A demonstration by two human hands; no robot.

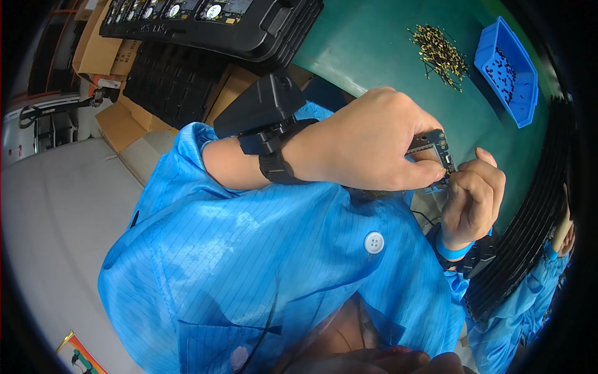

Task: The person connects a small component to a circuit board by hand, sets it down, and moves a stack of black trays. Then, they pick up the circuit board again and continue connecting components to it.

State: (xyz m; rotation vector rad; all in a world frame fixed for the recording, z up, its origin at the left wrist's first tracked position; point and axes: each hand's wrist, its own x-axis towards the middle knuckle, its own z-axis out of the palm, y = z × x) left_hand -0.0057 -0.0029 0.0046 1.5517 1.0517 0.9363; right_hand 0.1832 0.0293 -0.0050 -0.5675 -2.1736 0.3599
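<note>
A small dark circuit board point(440, 147) with metal-ringed holes is gripped in my left hand point(374, 140), thumb and fingers closed around it. Part of the board is hidden behind that hand. A black strap with a bulky black device point(265, 106) circles my left wrist. My right hand point(474, 196) meets the board's lower right edge, its thumb and index finger pinched together. Whatever sits between those fingertips is too small or too covered to make out. Around my right wrist runs a blue band point(455, 250).
Beyond my hands, a pile of thin black pieces with yellow tips point(439, 55) lies on the green table point(361, 37). A blue bin point(529, 93) holds small dark parts. Black trays point(268, 31) with circuit boards stand upper left, near cardboard boxes point(128, 124). Another person's blue sleeve point(529, 293) shows at right.
</note>
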